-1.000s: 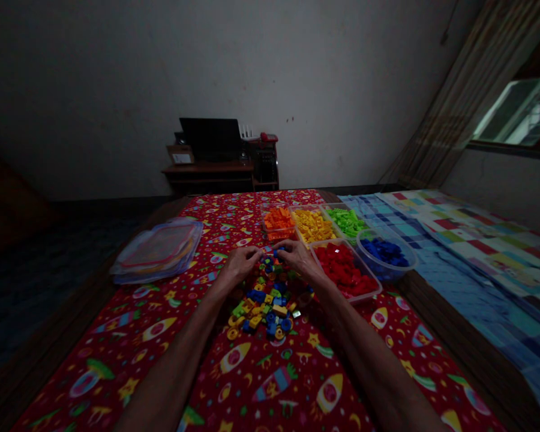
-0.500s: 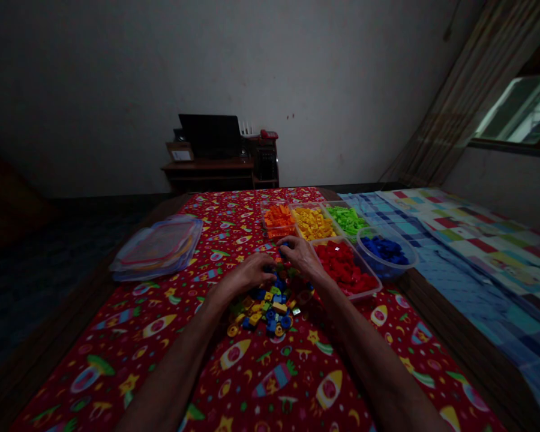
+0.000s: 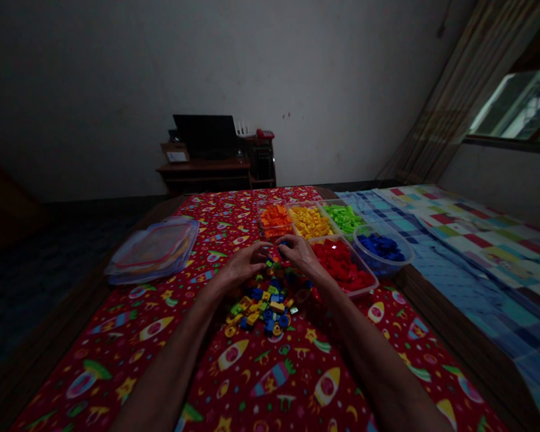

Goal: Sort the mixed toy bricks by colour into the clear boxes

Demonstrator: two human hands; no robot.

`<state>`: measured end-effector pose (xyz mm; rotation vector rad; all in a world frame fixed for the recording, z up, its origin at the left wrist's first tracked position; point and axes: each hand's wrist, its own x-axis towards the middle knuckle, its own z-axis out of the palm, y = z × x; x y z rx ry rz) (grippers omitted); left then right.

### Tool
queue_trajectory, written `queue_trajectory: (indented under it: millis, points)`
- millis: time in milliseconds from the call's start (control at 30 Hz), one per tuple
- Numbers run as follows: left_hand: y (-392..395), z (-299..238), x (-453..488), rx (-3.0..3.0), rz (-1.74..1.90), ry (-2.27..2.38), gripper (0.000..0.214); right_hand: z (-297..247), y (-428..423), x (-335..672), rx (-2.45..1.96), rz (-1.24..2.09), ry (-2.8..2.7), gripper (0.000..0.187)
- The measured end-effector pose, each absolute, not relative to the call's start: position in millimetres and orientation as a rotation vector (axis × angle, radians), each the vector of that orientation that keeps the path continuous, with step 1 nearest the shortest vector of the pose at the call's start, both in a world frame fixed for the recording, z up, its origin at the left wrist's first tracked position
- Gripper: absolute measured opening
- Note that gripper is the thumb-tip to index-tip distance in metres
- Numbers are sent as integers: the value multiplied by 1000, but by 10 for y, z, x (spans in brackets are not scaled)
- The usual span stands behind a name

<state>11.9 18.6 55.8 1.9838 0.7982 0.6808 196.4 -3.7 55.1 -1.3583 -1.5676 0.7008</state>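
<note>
A heap of mixed small toy bricks (image 3: 265, 303), blue, yellow, green and orange, lies on a red rocket-print cloth (image 3: 261, 384). My left hand (image 3: 240, 264) hovers at the heap's far left edge with its fingers curled, and what they hold is hidden. My right hand (image 3: 299, 252) sits at the far right edge, fingertips pinched on a small blue brick. The two hands nearly touch above the heap. Behind them stand trays of sorted bricks: orange (image 3: 275, 216), yellow (image 3: 310, 221), green (image 3: 344, 216), red (image 3: 344, 267), and a round bowl of blue bricks (image 3: 380, 247).
A stack of clear plastic lids (image 3: 155, 247) lies on the cloth at the left. A checked blue and multicoloured cloth (image 3: 468, 240) covers the surface to the right. A dark desk with a monitor (image 3: 207, 150) stands against the far wall. The room is dim.
My left hand drew back into the heap half a second ago and has now moved forward again to meet my right hand. The right hand stayed nearly in place.
</note>
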Motion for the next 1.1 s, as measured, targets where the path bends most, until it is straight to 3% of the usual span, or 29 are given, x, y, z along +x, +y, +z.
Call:
queue_trajectory:
  millis: [133,500,700,1100]
  points:
    - [157,606,124,1979,648,828,54,541,-29,1990,-1350,700,-1590,25]
    - [114,562,137,2684,701,927,47,534,-52,2023,-1320,681,-1615,25]
    - [127,640,86,2792,774,865,40,584,-83,2007,-1339,650,-1645,23]
    - [126,751,38,2653,1020,1166,29,464,-362,1801,-1594,183,-2295,21]
